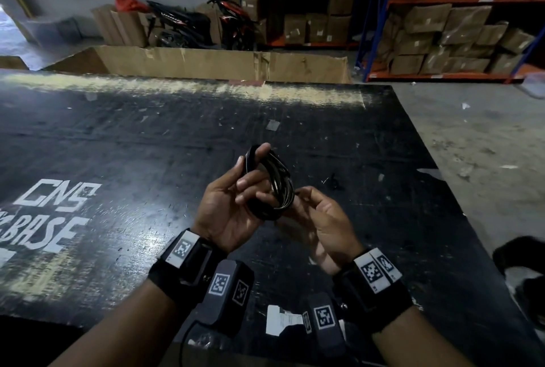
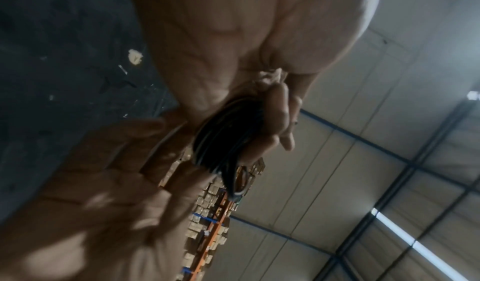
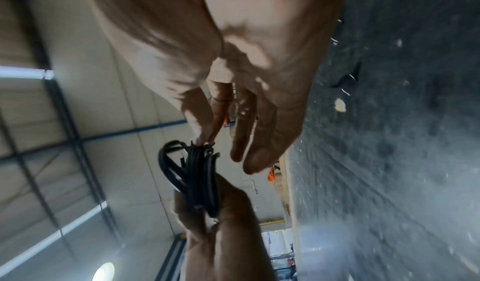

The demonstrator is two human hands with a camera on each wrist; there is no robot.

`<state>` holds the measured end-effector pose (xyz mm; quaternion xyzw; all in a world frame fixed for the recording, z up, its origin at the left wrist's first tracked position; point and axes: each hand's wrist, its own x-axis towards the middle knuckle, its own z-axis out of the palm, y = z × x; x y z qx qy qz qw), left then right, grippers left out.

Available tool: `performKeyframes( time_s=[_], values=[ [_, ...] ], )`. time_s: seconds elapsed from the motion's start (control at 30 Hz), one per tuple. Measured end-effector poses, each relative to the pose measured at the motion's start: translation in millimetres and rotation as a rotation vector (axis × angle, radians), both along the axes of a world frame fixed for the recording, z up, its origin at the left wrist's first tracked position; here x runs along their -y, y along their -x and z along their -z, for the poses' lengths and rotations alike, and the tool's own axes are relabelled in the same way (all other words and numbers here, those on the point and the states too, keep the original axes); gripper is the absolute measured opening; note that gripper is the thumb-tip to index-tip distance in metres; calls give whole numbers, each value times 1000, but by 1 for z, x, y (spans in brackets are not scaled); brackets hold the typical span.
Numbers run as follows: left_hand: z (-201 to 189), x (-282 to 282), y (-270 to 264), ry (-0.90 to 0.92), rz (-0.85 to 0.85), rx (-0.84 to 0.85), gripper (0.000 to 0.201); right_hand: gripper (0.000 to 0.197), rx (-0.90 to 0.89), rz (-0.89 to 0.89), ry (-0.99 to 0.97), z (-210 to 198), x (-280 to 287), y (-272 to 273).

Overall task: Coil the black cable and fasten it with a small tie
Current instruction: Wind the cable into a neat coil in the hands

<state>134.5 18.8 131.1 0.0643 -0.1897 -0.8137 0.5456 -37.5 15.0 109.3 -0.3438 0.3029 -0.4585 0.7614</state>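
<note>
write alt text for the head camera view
Two hands hold a coiled black cable above a scuffed black table: the left hand grips the coil, the right hand pinches its near edge. Behind stand a motorbike and shelves of cardboard boxes.

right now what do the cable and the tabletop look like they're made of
black cable: looks like a rubber or plastic jacket with a slight sheen, since pale highlights run along the loops; the left hand grips the coil while the right hand pinches its edge. Tabletop: probably black-painted board, semi-gloss, scuffed, with paint worn to pale wood along the far edge.
</note>
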Motion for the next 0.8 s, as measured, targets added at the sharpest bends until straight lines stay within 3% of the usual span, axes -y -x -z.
performKeyframes(
  time_s=[0.13,0.33,0.43,0.53,0.63,0.8],
  values=[
    [4,-3,1,2,-30,13,52,12,93,-34,-84,-6,-5,-2],
    [4,-7,13,-100,-332,136,48,3,-78,239,89,0,-3,-9],
    [7,-5,19,-122,-444,173,46,26,-147,290,145,3,-8,-10],
    [10,-5,24,-133,-532,207,45,28,-194,306,254,1,-18,-12],
    [16,-8,28,-160,-552,211,45,22,-374,406,401,5,-19,-13],
    [29,-16,32,-152,-441,163,34,8,-407,500,500,7,-8,-4]
  ],
)
